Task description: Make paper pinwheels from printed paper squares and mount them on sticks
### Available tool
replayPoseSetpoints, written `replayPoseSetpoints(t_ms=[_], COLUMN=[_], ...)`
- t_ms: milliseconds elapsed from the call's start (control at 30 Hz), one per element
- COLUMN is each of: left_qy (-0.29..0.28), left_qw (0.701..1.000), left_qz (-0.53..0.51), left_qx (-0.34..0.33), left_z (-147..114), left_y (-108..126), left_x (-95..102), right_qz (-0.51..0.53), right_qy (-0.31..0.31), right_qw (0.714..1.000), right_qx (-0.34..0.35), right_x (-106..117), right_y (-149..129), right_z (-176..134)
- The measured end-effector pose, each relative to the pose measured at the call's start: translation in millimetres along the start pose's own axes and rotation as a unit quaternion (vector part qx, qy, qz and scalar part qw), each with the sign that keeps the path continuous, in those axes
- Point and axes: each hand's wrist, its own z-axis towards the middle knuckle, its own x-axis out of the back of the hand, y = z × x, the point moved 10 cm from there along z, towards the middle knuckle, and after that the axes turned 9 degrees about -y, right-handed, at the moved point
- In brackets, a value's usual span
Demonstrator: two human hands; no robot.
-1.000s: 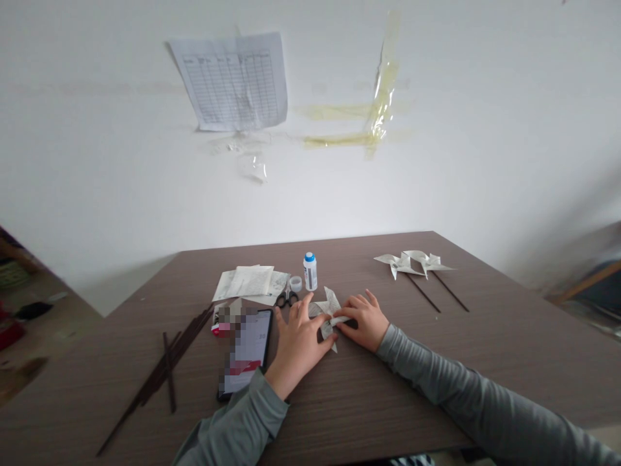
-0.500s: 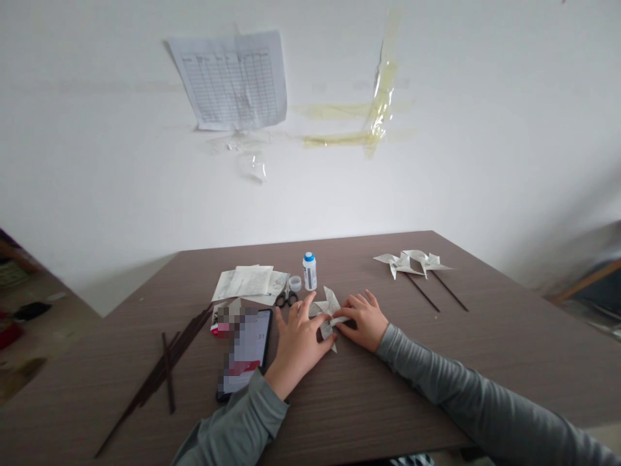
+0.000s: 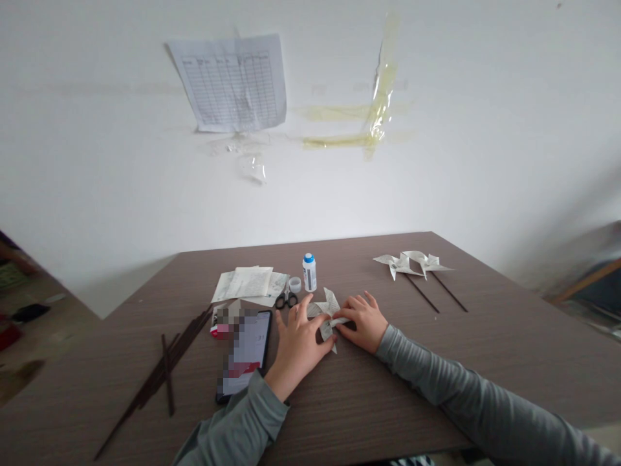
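Observation:
Between my hands a paper pinwheel (image 3: 330, 304) of printed paper lies on the brown table, its pointed blades spread around a middle fold. My left hand (image 3: 299, 340) grips its left and near side with thumb and forefinger, the other fingers raised. From the right, my right hand (image 3: 363, 322) pinches a blade close to the centre. Fingertips hide part of the pinwheel's middle. Just beyond stands a white glue bottle (image 3: 309, 273) with a blue cap. Black-handled scissors (image 3: 286, 300) and a small clear cup (image 3: 294, 284) are left of the bottle.
Two finished-looking pinwheels on dark sticks (image 3: 412, 264) lie at the back right. A phone (image 3: 245, 353) rests left of my left hand, with a stack of paper sheets (image 3: 250, 282) behind it. Several dark sticks (image 3: 165, 369) lie at the left. A wall (image 3: 339, 200) rises behind the table (image 3: 412, 401).

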Motion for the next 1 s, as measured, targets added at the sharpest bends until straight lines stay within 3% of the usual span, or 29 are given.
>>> replayPoseSetpoints(t_ms=[300, 1000], left_qy=[-0.01, -0.008], left_qw=[1.0, 1.0], left_qz=[0.009, -0.01], left_qx=[0.004, 0.007], left_z=[-1.1, -2.1], left_y=[-0.4, -2.5], left_x=[-1.3, 3.6], right_qz=[0.001, 0.001], right_qy=[0.028, 0.013], right_qw=[1.0, 1.0], right_qx=[0.012, -0.001], right_x=[-3.8, 2.0], right_y=[5.9, 0.7], right_z=[-0.3, -1.0])
